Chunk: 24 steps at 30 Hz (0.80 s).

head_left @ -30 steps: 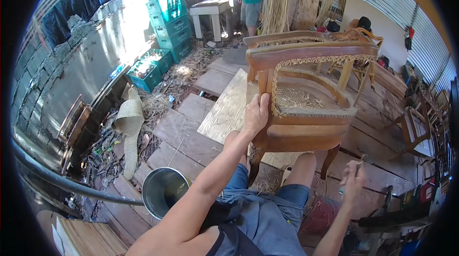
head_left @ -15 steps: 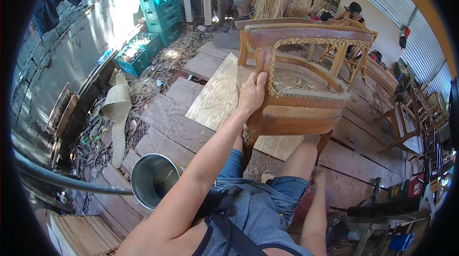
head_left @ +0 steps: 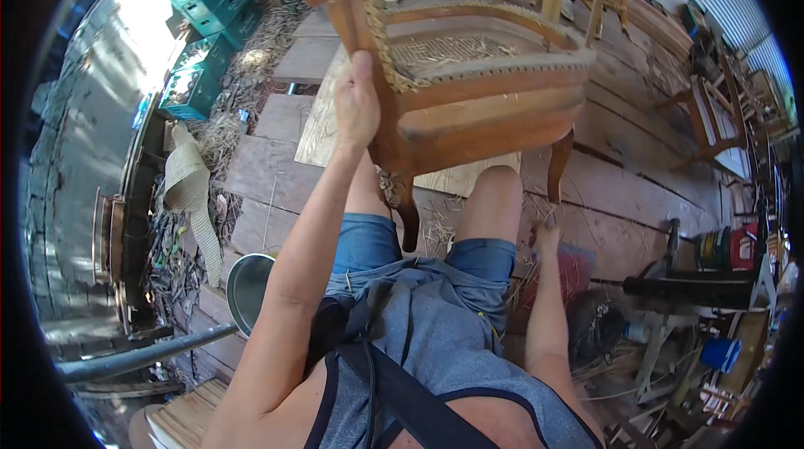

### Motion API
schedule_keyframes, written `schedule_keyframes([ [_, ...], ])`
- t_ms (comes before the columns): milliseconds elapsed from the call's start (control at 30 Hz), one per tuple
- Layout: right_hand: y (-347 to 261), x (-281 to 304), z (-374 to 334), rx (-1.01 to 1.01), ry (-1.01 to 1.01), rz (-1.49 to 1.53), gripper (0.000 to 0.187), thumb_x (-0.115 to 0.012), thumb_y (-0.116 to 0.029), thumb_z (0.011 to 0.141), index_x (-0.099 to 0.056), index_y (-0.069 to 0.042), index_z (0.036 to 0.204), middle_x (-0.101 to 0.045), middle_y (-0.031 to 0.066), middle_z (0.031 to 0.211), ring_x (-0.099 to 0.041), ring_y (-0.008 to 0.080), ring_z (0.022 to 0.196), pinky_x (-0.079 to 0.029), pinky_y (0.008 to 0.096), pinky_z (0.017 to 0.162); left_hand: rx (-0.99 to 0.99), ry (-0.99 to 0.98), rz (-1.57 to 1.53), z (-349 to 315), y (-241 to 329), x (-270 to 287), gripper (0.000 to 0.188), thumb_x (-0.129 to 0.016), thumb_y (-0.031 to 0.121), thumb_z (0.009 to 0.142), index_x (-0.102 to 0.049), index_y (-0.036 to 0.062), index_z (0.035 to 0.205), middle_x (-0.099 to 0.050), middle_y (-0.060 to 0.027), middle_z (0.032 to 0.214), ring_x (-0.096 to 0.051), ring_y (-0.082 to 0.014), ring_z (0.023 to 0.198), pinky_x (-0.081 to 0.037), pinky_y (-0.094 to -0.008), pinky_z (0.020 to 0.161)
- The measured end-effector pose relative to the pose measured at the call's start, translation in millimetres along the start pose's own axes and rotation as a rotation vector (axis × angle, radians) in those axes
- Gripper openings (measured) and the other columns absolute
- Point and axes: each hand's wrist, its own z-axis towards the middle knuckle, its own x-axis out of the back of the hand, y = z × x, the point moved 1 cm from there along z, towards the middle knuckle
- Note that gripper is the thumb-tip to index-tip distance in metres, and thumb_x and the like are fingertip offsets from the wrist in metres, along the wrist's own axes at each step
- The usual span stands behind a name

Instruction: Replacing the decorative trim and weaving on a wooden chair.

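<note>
A brown wooden chair [head_left: 490, 126] stands tilted in front of my knees, its frame edged with woven strands and a row of small holes. My left hand [head_left: 358, 110] is closed around one of its upright posts, thumb on the near side. Beyond the near rail shows a woven panel [head_left: 452, 50] with loose strands over it. Low at my right side, my right hand [head_left: 546, 235] hangs beside my knee near a red container [head_left: 569, 269]. Its fingers are small and blurred, so what they hold, if anything, does not show.
A plywood sheet [head_left: 316, 126] lies under the chair on the plank floor. To my left are a metal bucket [head_left: 244, 290], a woven cane strip [head_left: 188, 181] and green crates [head_left: 193, 93]. Another wooden chair [head_left: 712, 131] and a blue tub [head_left: 720, 354] are on the right.
The view has tipped downward, so the chair and my left hand appear higher and further left. My left hand keeps its hold on the post. My right hand has moved up slightly beside my knee.
</note>
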Motion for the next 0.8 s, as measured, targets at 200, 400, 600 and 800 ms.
schedule_keyframes([
  [200,-136,93,-87,0.314,0.368,-0.161,0.026,-0.068,-0.023,0.090,-0.067,0.003,0.095,-0.066,0.0185,0.080,-0.069,0.0218,0.077,-0.052,0.0361,0.069,0.495,-0.226,-0.708,-7,-4,1,0.080,-0.035,0.070,0.097,-0.065,-0.0021,0.115,-0.071,-0.0111,0.106,-0.066,-0.0205,0.095,-0.050,-0.0302,0.089],
  [400,-316,45,-191,0.932,0.343,0.268,0.018,-0.071,-0.012,0.089,-0.071,-0.006,0.105,-0.068,0.0095,0.089,-0.059,0.0114,0.072,-0.049,0.0278,0.068,0.603,-0.235,-0.744,-18,19,4,0.076,-0.032,0.062,0.100,-0.058,-0.0042,0.126,-0.066,-0.0145,0.116,-0.065,-0.0226,0.104,-0.052,-0.0366,0.092],
  [600,-386,-5,-199,1.279,0.280,0.117,0.024,-0.074,-0.009,0.085,-0.068,-0.007,0.108,-0.065,0.0097,0.093,-0.066,0.0221,0.075,-0.052,0.0324,0.066,0.576,-0.599,-0.786,-9,4,4,0.055,-0.037,0.037,0.103,-0.053,-0.0056,0.135,-0.062,-0.0167,0.129,-0.064,-0.0234,0.113,-0.054,-0.0354,0.095],
  [800,-363,-7,-214,1.178,0.410,0.108,0.011,-0.070,-0.007,0.088,-0.064,-0.003,0.096,-0.065,0.0092,0.087,-0.066,0.0245,0.073,-0.052,0.0355,0.062,0.477,-1.018,-0.605,9,-21,-5,0.064,-0.056,0.044,0.097,-0.054,-0.0086,0.133,-0.062,-0.0156,0.129,-0.062,-0.0205,0.113,-0.051,-0.0328,0.096],
])
